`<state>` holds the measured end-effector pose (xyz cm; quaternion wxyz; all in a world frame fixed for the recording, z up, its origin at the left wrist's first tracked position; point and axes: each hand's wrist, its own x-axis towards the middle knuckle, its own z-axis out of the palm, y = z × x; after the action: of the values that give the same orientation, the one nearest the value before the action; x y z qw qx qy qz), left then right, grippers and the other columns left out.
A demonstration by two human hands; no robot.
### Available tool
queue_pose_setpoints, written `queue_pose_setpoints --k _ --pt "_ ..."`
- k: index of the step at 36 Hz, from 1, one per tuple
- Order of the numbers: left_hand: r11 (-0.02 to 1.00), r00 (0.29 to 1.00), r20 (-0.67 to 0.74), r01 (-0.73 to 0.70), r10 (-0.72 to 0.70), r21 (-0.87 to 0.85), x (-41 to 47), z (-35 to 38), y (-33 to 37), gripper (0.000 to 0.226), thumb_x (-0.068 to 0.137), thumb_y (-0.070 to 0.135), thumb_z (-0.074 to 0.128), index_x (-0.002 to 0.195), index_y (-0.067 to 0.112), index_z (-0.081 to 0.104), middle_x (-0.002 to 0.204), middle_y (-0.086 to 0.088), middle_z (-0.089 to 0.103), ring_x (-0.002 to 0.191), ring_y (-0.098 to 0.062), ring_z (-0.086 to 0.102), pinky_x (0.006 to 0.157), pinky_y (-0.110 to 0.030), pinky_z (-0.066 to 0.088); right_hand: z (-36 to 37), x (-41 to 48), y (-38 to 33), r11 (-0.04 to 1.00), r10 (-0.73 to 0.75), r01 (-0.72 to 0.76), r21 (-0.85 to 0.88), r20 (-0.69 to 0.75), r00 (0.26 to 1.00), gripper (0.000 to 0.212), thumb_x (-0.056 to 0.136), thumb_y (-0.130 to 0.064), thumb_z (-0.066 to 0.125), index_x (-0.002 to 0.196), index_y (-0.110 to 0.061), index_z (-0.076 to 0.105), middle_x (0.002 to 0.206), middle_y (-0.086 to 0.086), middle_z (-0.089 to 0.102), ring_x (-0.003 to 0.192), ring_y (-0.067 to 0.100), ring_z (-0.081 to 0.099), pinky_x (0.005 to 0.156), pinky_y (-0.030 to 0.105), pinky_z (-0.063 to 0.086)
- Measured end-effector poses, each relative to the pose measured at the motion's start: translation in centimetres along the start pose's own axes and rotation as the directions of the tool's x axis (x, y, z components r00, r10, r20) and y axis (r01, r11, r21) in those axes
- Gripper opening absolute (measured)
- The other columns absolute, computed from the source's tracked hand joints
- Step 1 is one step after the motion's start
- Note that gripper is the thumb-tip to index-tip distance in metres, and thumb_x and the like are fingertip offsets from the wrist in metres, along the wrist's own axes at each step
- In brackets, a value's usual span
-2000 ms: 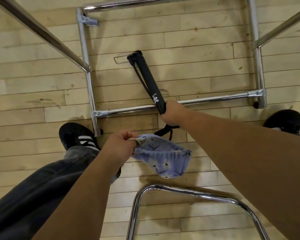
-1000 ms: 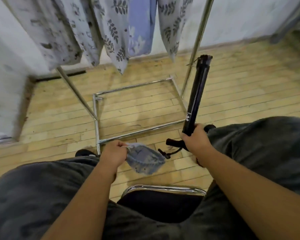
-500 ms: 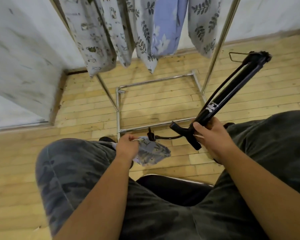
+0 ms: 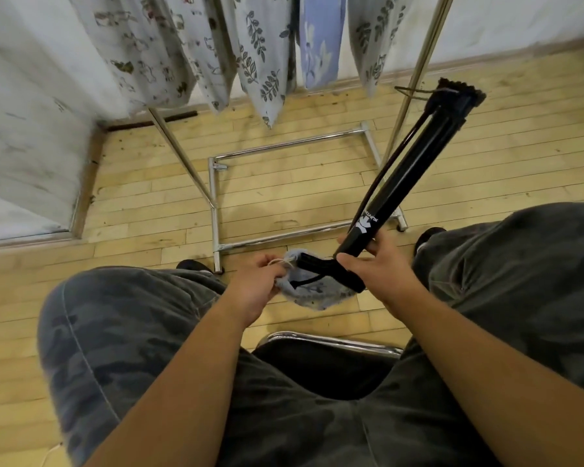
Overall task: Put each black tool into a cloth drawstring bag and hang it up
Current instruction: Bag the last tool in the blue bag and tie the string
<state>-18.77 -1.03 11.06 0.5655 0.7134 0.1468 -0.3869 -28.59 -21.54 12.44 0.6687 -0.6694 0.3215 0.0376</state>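
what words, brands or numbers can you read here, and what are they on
Long black tube-shaped tool, gripped by the right hand: white logo and a short line of white letters, too blurred to read.
Small blue-grey cloth drawstring bag, pinched by the left hand: pattern only, no text.
Hanging printed cloth bags: leaf and flower prints, no text.

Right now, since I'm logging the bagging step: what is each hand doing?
Left hand: closed, fingers pinching the mouth of the blue cloth bag.
Right hand: closed round the black tool.
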Motion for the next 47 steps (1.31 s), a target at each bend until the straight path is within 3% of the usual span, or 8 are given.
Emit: queue_pose_setpoints --k 10,16,19,24,32,38,42,47 --pt "0.981 0.994 0.099 -0.034 0.054 -0.193 -0.5 1.0 0.8 0.009 0.100 -0.002 0.056 0.106 0.005 0.058 0.101 -0.019 0.068 0.090 -0.030 0.070 0.077 -0.043 0.059 0.2 -0.1 0.2 0.997 -0.031 0.037 -0.075 0.074 0.997 0.037 0.081 -0.021 0.087 0.115 -0.025 0.073 0.119 -0.011 0.073 0.110 0.006 0.069 0.099 0.031 0.055" --pt "0.954 0.991 0.117 -0.027 0.065 -0.299 -0.7 1.0 1.0 0.011 0.102 0.004 0.057 0.095 0.013 0.057 0.094 -0.012 0.068 0.085 -0.025 0.066 0.071 -0.036 0.053 0.2 -0.6 -0.4 0.995 -0.077 0.081 -0.056 0.083 0.994 0.031 0.079 -0.018 0.088 0.107 -0.020 0.074 0.106 -0.011 0.076 0.097 -0.008 0.068 0.075 0.009 0.053" --pt "0.929 0.988 0.145 0.008 0.049 -0.371 -0.8 0.5 1.3 0.010 0.100 0.005 0.061 0.098 0.014 0.064 0.103 -0.011 0.070 0.095 -0.024 0.067 0.086 -0.036 0.049 0.1 -0.8 -0.4 0.997 -0.072 0.072 -0.002 0.083 0.994 0.028 0.076 -0.022 0.091 0.100 -0.025 0.075 0.104 -0.007 0.077 0.105 0.004 0.069 0.093 0.030 0.056" --pt "0.892 0.977 0.206 0.046 0.054 -0.450 -1.6 0.2 1.7 0.043 0.100 0.008 0.058 0.143 0.004 0.055 0.135 -0.020 0.066 0.130 -0.034 0.060 0.117 -0.047 0.042 0.1 -1.1 -0.8 0.998 -0.026 0.013 0.061 0.225 0.974 0.013 0.085 -0.018 0.083 0.097 -0.016 0.077 0.107 0.009 0.076 0.107 0.026 0.070 0.102 0.054 0.052" --pt "0.879 0.971 0.229 0.049 0.069 -0.475 -1.9 0.5 1.8 0.048 0.099 0.011 0.062 0.145 0.003 0.053 0.141 -0.024 0.060 0.137 -0.039 0.053 0.120 -0.053 0.035 0.6 -1.6 -0.8 0.967 0.065 -0.136 0.217 0.305 0.950 0.017 0.094 -0.012 0.072 0.107 -0.003 0.071 0.114 0.019 0.074 0.108 0.034 0.071 0.087 0.054 0.061" --pt "0.886 0.993 0.084 -0.030 0.078 -0.463 -1.6 1.1 1.5 0.034 0.096 0.006 0.067 0.129 0.003 0.062 0.118 -0.021 0.072 0.101 -0.028 0.072 0.097 -0.043 0.057 0.9 -1.7 -1.1 0.987 0.006 0.013 -0.162 0.121 0.993 0.011 0.085 -0.020 0.079 0.095 -0.018 0.077 0.088 -0.004 0.077 0.080 0.004 0.071 0.067 0.021 0.057" --pt "0.913 0.991 0.093 -0.049 0.094 -0.404 -1.6 1.1 1.5 0.019 0.098 0.005 0.064 0.117 0.005 0.064 0.103 -0.013 0.074 0.085 -0.019 0.073 0.074 -0.029 0.063 1.0 -1.9 -0.8 0.955 -0.086 0.118 -0.271 0.128 0.988 0.010 0.082 -0.018 0.077 0.082 -0.022 0.068 0.065 -0.007 0.068 0.058 0.001 0.064 0.050 0.017 0.049" --pt "0.942 0.966 0.235 -0.025 0.109 -0.334 -2.6 2.4 1.5 0.013 0.100 0.007 0.060 0.111 0.002 0.063 0.096 -0.011 0.071 0.081 -0.017 0.070 0.070 -0.025 0.062 1.6 -1.3 0.2 0.873 -0.229 0.281 -0.399 0.173 0.958 0.039 0.081 -0.040 0.076 0.115 -0.045 0.059 0.090 -0.018 0.069 0.083 0.001 0.065 0.076 0.024 0.057"
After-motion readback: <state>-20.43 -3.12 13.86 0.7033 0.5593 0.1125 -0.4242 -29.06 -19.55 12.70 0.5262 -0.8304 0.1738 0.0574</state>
